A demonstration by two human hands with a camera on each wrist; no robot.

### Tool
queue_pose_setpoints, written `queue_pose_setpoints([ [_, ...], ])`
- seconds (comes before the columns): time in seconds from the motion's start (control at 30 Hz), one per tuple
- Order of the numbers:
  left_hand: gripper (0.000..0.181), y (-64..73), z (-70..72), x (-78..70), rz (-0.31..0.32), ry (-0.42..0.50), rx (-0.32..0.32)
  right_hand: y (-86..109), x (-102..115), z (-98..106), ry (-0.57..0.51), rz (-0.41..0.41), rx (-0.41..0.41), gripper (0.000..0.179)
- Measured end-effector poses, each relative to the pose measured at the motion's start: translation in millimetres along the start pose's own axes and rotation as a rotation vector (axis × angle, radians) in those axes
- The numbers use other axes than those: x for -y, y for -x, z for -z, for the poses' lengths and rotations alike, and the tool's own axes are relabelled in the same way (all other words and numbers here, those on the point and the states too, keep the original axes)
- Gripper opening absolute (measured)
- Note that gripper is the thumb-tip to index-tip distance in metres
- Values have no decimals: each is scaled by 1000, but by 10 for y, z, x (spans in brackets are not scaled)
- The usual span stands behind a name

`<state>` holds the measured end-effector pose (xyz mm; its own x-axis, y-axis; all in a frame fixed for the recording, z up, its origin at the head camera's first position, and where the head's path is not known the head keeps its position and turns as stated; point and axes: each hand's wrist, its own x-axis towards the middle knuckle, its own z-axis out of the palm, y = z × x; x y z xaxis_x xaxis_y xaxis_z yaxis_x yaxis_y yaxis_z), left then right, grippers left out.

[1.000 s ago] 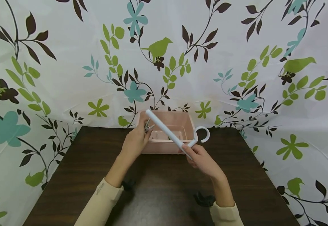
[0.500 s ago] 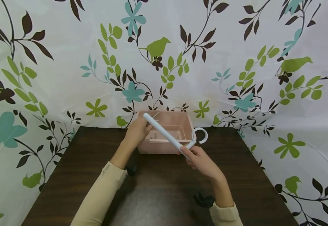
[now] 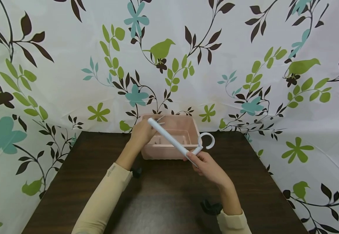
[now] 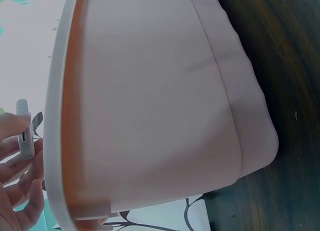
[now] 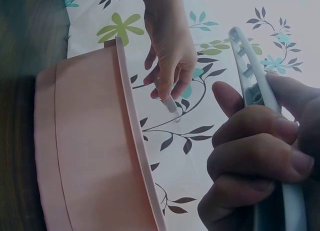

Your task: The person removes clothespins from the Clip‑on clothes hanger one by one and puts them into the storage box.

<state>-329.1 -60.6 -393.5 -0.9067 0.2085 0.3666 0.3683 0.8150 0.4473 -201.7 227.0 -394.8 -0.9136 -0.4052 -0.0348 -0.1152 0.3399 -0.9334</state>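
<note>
In the head view my right hand [image 3: 211, 166] grips a pale blue-white plastic bar [image 3: 169, 137] with a jointed C-shaped hook [image 3: 210, 143], which looks like a folding clothes hanger. The right wrist view shows fingers curled round this bar, whose underside is ribbed. My left hand [image 3: 141, 132], over the left side of the pink plastic bin [image 3: 172, 152], pinches a small grey piece [image 4: 25, 133] between thumb and fingers. Thin pale prongs [image 3: 161, 120] show beside that hand; the bar hides part of them. The small piece's kind is unclear.
The bin stands at the back of a dark brown wooden table [image 3: 163, 201], against a white cloth [image 3: 169, 26] printed with leaves, birds and flowers. Small things inside the bin are hard to make out. A dark strap [image 3: 210, 207] hangs by the right wrist.
My left hand has moved forward with its small piece and turned, so the prongs now point right beyond the bar. The bar's far end has dipped slightly; my right hand is almost still.
</note>
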Motion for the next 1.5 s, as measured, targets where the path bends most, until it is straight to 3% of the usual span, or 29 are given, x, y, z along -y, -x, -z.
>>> queue_pose_setpoints([
  [0.27, 45, 28, 20, 65, 22, 103, 4, -14, 5, -13, -1, -17, 3, 41],
  [0.47, 42, 48, 69, 71, 1, 21, -18, -24, -7, -19, -4, -20, 6, 41],
  [0.57, 40, 88, 145, 80, -5, 5, -34, -32, -17, -20, -5, -19, 12, 41],
  [0.77, 34, 244, 354, 85, 37, 59, -96, -55, -43, -8, -5, -20, 9, 42],
  [0.9, 38, 337, 419, 16, 9, 108, -115, -68, -71, -1, -5, -23, 7, 41],
  [0.97, 44, 384, 428, -33, -23, 141, -117, -78, -85, -5, -9, -26, 13, 42],
  [1.07, 58, 463, 417, -112, -119, 150, -87, -94, -100, -15, -12, -34, 23, 42],
  [1.2, 67, 584, 381, -221, -309, 42, -49, -107, -112, -22, -8, -43, 35, 43],
  [1.33, 57, 683, 321, -302, -461, -106, -115, -123, -115, -27, 12, -32, 70, 43],
  [1.5, 35, 772, 287, -368, -524, -142, -137, -143, -104, -53, 49, -17, 120, 42],
])
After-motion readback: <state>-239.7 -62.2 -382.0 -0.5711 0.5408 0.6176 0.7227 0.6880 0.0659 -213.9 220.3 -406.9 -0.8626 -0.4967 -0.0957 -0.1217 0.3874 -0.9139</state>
